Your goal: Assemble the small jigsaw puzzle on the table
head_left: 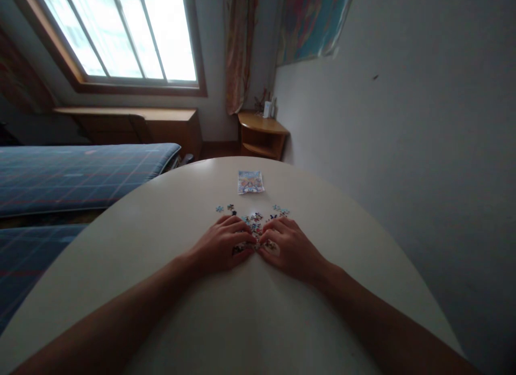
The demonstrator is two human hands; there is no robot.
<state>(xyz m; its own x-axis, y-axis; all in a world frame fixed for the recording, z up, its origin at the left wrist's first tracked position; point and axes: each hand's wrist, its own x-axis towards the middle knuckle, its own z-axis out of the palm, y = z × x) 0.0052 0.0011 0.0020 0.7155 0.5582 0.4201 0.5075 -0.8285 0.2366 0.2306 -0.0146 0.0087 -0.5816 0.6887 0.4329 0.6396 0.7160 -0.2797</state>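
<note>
In went both hands: the left hand (223, 240) and right hand (290, 246) curved inward, nearly meeting, over small, flat, multicoloured jigsaw pieces (257, 217) midway across the round white counter (173, 203)! Fingers bent, gaps narrow; whether they pinched a piece, I couldn't tell. Beyond, toward the far edge, lay a blue-and-orange printed paper square (250, 182). Piece-handling, by the look; the next move seemed to call for delicate fingertip control.
</note>
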